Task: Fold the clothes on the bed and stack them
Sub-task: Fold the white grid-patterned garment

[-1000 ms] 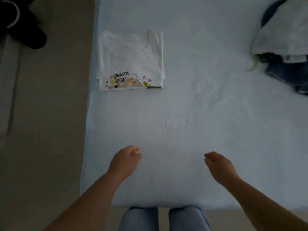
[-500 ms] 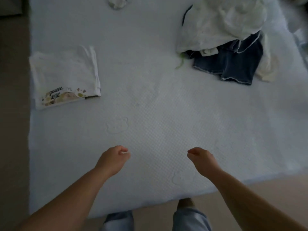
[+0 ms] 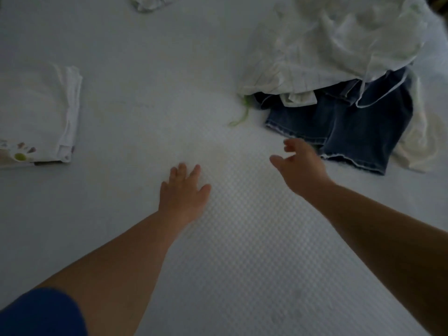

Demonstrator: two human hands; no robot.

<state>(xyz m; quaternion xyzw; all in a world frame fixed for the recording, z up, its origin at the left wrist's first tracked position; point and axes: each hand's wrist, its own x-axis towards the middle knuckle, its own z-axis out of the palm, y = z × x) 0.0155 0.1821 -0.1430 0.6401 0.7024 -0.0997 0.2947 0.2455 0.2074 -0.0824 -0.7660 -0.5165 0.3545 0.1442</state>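
Both hands have opened from loose fists and reached forward. Left hand (image 3: 183,190): fingers spread, palm down, low over the bed (image 3: 242,238), holding nothing; contact unclear. Right hand (image 3: 300,166): open, fingers loosely spread, empty, just short of the denim shorts (image 3: 344,132). Shorts lie partly under a heap of white clothes (image 3: 327,44). Folded white printed T-shirt (image 3: 36,112) sits well apart, far left.
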